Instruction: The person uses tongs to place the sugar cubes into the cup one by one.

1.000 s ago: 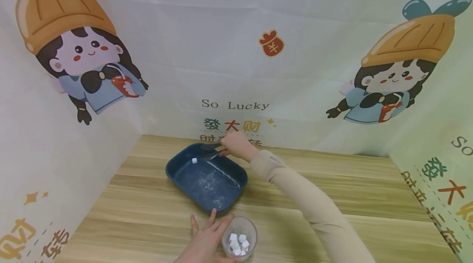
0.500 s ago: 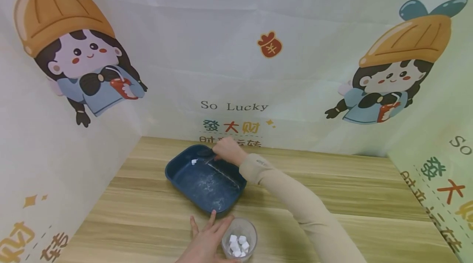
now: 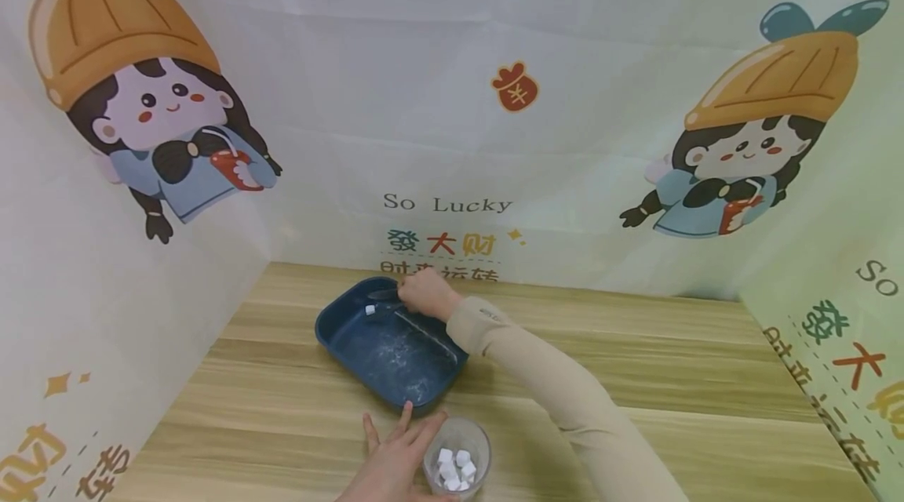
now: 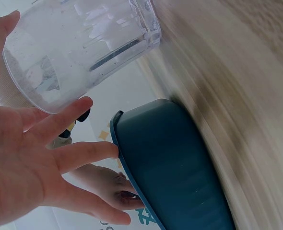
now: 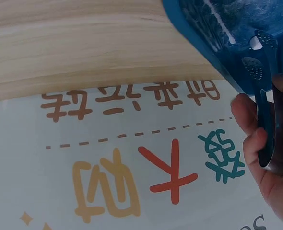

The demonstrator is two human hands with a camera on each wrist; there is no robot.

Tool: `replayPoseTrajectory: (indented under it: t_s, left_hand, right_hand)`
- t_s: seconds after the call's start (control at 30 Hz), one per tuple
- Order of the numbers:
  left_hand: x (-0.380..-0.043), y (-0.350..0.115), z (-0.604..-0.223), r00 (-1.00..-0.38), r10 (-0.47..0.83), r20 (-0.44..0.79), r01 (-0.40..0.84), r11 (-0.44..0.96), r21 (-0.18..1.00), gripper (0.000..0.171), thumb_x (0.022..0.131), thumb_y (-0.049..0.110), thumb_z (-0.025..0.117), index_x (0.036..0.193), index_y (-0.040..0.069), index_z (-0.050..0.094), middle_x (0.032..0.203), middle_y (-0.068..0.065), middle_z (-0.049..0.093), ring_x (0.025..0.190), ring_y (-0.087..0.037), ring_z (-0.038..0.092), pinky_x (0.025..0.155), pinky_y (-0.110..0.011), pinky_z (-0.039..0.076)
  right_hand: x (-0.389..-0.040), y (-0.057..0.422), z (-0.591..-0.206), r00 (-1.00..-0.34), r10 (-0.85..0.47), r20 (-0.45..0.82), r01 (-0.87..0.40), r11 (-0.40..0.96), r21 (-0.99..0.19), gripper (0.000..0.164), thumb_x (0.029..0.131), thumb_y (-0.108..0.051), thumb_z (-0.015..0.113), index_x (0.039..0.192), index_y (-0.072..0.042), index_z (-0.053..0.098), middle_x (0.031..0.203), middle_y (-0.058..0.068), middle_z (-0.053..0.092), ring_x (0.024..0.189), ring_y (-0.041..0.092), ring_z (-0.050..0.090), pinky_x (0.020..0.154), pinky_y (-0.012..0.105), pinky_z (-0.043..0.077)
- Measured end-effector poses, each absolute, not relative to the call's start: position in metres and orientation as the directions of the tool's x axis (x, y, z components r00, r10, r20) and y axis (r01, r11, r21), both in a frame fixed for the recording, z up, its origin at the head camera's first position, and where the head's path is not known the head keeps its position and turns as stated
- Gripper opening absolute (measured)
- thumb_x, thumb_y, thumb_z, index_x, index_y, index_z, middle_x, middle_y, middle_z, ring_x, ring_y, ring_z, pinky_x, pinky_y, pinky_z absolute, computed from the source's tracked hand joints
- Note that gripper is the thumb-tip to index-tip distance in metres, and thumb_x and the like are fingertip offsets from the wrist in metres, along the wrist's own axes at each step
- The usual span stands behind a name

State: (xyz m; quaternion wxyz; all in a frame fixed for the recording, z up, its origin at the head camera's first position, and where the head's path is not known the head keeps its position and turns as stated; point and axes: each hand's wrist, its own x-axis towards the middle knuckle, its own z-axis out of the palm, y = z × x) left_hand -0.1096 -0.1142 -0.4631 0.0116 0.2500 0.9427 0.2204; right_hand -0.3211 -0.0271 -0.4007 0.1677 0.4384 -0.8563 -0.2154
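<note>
My right hand (image 3: 427, 294) grips dark metal tongs (image 5: 262, 103) over the far side of a blue rectangular basin (image 3: 395, 357). In the right wrist view, the tongs' perforated tips stand apart, and a small white cube (image 5: 255, 43) lies close to one tip; contact cannot be told. The same cube shows at the basin's far left in the head view. My left hand (image 3: 391, 459) is spread with straight fingers. Its thumb and index finger rest at a clear cup (image 3: 482, 431) holding several white cubes (image 3: 448, 471). Its middle fingertip touches the basin's near rim.
The basin stands on a wood-grain table (image 3: 621, 353), near the back wall sheet (image 3: 579, 196) printed with cartoons and lettering. Similar printed sheets rise at left and right. The cup stands just in front of the basin.
My right hand has moved left and a little nearer, bringing the tongs lower into the basin, and their arms have drawn closer together. The left hand and cup stay put.
</note>
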Motion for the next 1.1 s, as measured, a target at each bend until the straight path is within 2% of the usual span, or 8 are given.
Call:
replayPoseTrajectory:
  t_s: [0.1, 0.2, 0.3, 0.47, 0.7, 0.9, 0.97, 1.1]
  left_hand:
    - [-0.109, -0.114, -0.464, -0.872, 0.478, 0.11, 0.476, 0.774, 0.418, 0.091, 0.061, 0.061, 0.068, 0.131, 0.009, 0.04, 0.129, -0.01, 0.051, 0.123, -0.049, 0.034, 0.077, -0.083, 0.01]
    - [-0.109, -0.114, -0.464, -0.871, 0.475, 0.128, 0.482, 0.772, 0.414, 0.091, 0.06, 0.06, 0.069, 0.131, 0.008, 0.041, 0.129, -0.01, 0.052, 0.122, -0.05, 0.035, 0.076, -0.083, 0.01]
    - [-0.108, -0.114, -0.464, -0.871, 0.472, 0.136, 0.483, 0.772, 0.414, 0.092, 0.06, 0.06, 0.069, 0.13, 0.008, 0.041, 0.128, -0.01, 0.052, 0.121, -0.05, 0.036, 0.076, -0.083, 0.01]
    - [-0.108, -0.114, -0.463, -0.87, 0.476, 0.126, 0.482, 0.773, 0.413, 0.092, 0.061, 0.061, 0.068, 0.131, 0.009, 0.041, 0.129, -0.01, 0.052, 0.122, -0.05, 0.035, 0.076, -0.083, 0.01]
    - [-0.108, -0.113, -0.463, -0.871, 0.476, 0.121, 0.48, 0.773, 0.415, 0.091, 0.061, 0.06, 0.069, 0.131, 0.009, 0.041, 0.129, -0.009, 0.052, 0.122, -0.05, 0.035, 0.077, -0.083, 0.01]
    - [-0.108, -0.112, -0.462, -0.873, 0.473, 0.12, 0.477, 0.775, 0.414, 0.09, 0.061, 0.058, 0.07, 0.131, 0.01, 0.04, 0.129, -0.009, 0.051, 0.122, -0.05, 0.035, 0.076, -0.083, 0.01]
    - [-0.108, -0.112, -0.462, -0.874, 0.473, 0.116, 0.475, 0.775, 0.418, 0.09, 0.061, 0.058, 0.07, 0.131, 0.01, 0.04, 0.13, -0.009, 0.051, 0.122, -0.05, 0.035, 0.076, -0.083, 0.01]
    - [-0.108, -0.113, -0.462, -0.875, 0.472, 0.102, 0.468, 0.777, 0.421, 0.09, 0.062, 0.059, 0.069, 0.132, 0.011, 0.039, 0.131, -0.008, 0.05, 0.123, -0.05, 0.033, 0.077, -0.083, 0.009]
  right_hand:
    - [-0.313, -0.025, -0.393, -0.56, -0.824, 0.082, -0.705, 0.526, 0.476, 0.01, 0.081, -0.016, 0.059, 0.073, -0.016, 0.065, 0.072, -0.007, 0.064, 0.048, 0.005, 0.028, 0.044, 0.02, 0.035]
    - [-0.325, -0.029, -0.405, -0.583, -0.811, 0.057, -0.721, 0.548, 0.425, 0.016, 0.082, -0.017, 0.059, 0.067, -0.016, 0.062, 0.07, -0.006, 0.063, 0.048, 0.006, 0.032, 0.042, 0.022, 0.031]
    - [-0.338, -0.029, -0.422, -0.599, -0.798, 0.068, -0.716, 0.572, 0.402, 0.019, 0.084, -0.02, 0.057, 0.067, -0.014, 0.063, 0.07, -0.002, 0.064, 0.05, 0.009, 0.046, 0.043, 0.026, 0.039]
    - [-0.38, -0.033, -0.471, -0.552, -0.828, 0.097, -0.764, 0.548, 0.34, 0.022, 0.085, -0.034, 0.057, 0.072, -0.018, 0.066, 0.069, -0.002, 0.064, 0.053, 0.014, 0.056, 0.043, 0.028, 0.042]
    - [-0.335, -0.031, -0.425, -0.584, -0.807, 0.089, -0.743, 0.575, 0.342, 0.018, 0.085, -0.025, 0.057, 0.073, -0.016, 0.067, 0.07, -0.001, 0.066, 0.052, 0.012, 0.053, 0.041, 0.026, 0.038]
    - [-0.354, -0.031, -0.444, -0.578, -0.81, 0.097, -0.742, 0.572, 0.35, 0.03, 0.091, -0.027, 0.048, 0.067, -0.017, 0.065, 0.063, -0.003, 0.062, 0.048, 0.011, 0.051, 0.041, 0.027, 0.04]
    - [-0.352, -0.028, -0.443, -0.561, -0.818, 0.131, -0.741, 0.566, 0.363, 0.029, 0.09, -0.024, 0.049, 0.065, -0.017, 0.064, 0.061, -0.003, 0.06, 0.047, 0.01, 0.049, 0.039, 0.025, 0.036]
    - [-0.334, -0.024, -0.422, -0.58, -0.808, 0.102, -0.735, 0.573, 0.361, 0.021, 0.086, -0.021, 0.055, 0.07, -0.015, 0.066, 0.069, -0.002, 0.065, 0.056, 0.011, 0.057, 0.046, 0.025, 0.043]
